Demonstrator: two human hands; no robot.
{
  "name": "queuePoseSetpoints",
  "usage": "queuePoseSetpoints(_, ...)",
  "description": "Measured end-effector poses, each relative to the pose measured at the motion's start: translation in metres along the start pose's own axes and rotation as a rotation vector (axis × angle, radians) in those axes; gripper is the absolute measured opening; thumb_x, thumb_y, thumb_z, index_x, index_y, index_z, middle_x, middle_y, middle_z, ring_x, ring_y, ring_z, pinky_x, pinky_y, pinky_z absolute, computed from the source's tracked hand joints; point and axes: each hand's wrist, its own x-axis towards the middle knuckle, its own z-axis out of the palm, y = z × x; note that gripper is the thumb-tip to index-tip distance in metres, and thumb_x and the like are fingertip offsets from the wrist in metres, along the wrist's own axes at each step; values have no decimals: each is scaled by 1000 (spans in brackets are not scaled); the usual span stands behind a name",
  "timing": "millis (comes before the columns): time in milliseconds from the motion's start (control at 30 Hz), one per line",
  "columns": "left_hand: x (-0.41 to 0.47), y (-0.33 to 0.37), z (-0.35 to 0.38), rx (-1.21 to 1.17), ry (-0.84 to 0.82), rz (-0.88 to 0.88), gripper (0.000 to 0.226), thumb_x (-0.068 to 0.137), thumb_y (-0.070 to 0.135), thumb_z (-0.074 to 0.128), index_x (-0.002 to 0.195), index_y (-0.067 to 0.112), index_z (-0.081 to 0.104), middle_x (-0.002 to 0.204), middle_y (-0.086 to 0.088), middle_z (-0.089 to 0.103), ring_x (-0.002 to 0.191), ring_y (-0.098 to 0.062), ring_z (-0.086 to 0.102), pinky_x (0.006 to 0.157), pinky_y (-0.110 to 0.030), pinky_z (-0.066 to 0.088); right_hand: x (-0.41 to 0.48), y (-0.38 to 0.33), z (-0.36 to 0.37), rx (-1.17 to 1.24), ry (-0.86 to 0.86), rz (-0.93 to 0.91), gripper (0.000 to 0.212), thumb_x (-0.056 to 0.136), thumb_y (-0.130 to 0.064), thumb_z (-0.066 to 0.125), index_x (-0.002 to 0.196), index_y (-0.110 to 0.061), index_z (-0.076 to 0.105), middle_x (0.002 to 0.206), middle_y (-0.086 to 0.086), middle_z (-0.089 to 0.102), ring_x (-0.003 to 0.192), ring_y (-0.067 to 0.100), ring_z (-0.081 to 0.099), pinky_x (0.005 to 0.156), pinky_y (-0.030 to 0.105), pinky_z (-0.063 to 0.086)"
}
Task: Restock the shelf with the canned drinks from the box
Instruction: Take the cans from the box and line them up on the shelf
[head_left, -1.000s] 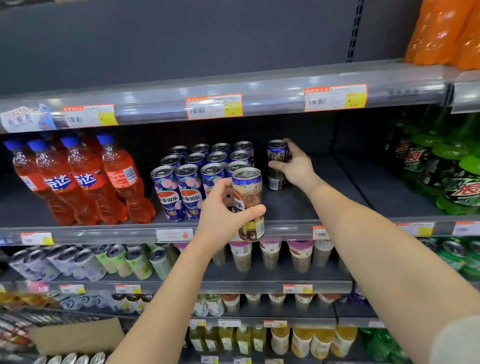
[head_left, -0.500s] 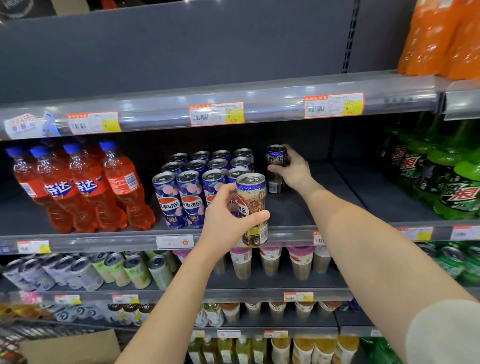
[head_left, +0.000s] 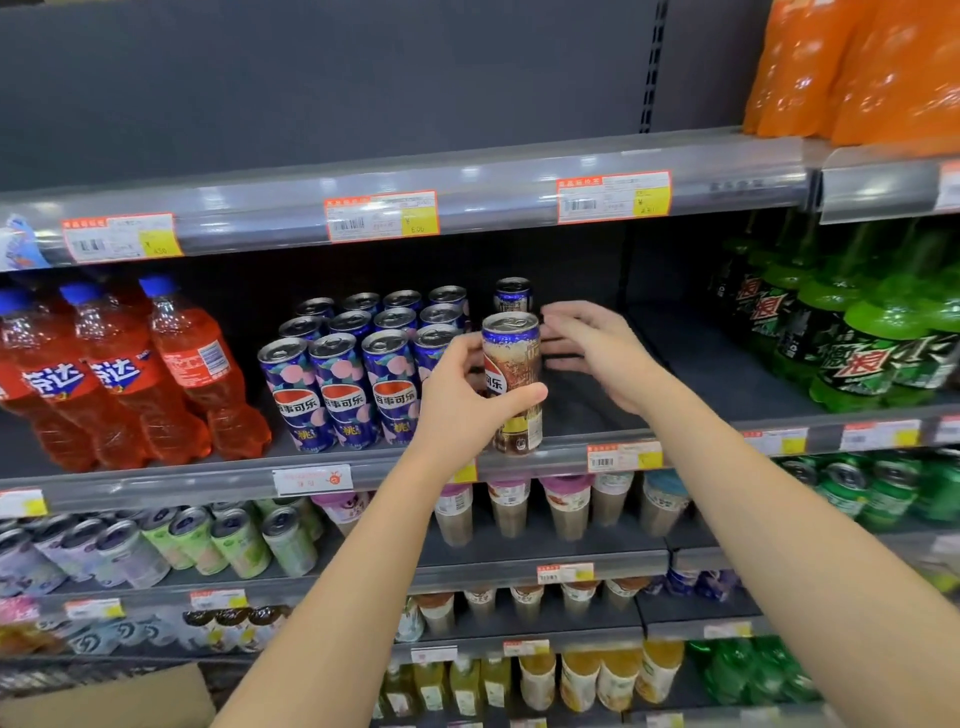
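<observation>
- Left hand (head_left: 465, 402) grips a tall brown-and-blue metal drink can (head_left: 513, 364) round its middle, upright at the grey metal shelf (head_left: 701, 440)'s front edge.
- Right hand (head_left: 592, 348), fingers loosely spread, holds nothing, just beside it.
- Probably full: heavyish, rigid, slick; a mid-body wrap suits.

Upright brown-and-blue can (head_left: 511, 382) at the shelf (head_left: 701, 374) front edge, a matching can (head_left: 512, 295) upright further back

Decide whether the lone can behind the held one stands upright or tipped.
Upright: the lone can shows its lid on top; its base is hidden.
</observation>
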Motion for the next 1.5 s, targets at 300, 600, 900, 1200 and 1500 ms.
queuePoseSetpoints(300, 15, 8, 43, -2, 27, 48, 69, 71, 26, 93, 129, 29, 56, 112, 15, 69, 100, 6, 66, 85, -23, 59, -40, -20, -3, -248, -9, -111, 56, 75, -33, 87, 125, -28, 63, 109, -9, 73, 99, 3, 70, 82, 27, 60)
queuePoseSetpoints(600, 17, 13, 38, 198, -33, 71, 87, 82, 42, 85, 154, 30, 39, 148, 8, 55, 131, -7, 54, 107, -26, 46, -5, -1, -14, -286, 123, -140, 57, 74, -25, 88, 124, -25, 61, 110, -7, 70, 103, 9, 66, 87, 33, 58)
queuePoseSetpoints(900, 8, 18, 27, 469, -25, 189, 74, 95, 43, 67, 159, 29, 31, 159, 6, 44, 144, -11, 41, 109, -25, 34, 40, 35, -23, -277, 174, -101, 79, 77, -23, 87, 145, -15, 48, 130, 2, 64, 118, 14, 60, 102, 38, 52)
queuePoseSetpoints(1200, 8, 14, 26, 467, -42, 152, 69, 96, 42, 66, 156, 33, 34, 155, 5, 47, 139, -15, 47, 108, -33, 44, 76, 37, -34, -357, 168, -97, 84, 78, -27, 86, 150, -19, 46, 134, 5, 64, 121, 17, 60, 106, 40, 50)
queuePoseSetpoints(1500, 6, 7, 27, 381, -65, 134, 65, 97, 39, 66, 155, 34, 35, 153, 8, 48, 137, -13, 48, 111, -37, 45, 93, 39, -36, -353, 221, -67, 84, 79, -21, 86, 152, -21, 43, 132, 6, 63, 121, 19, 61, 105, 38, 50)
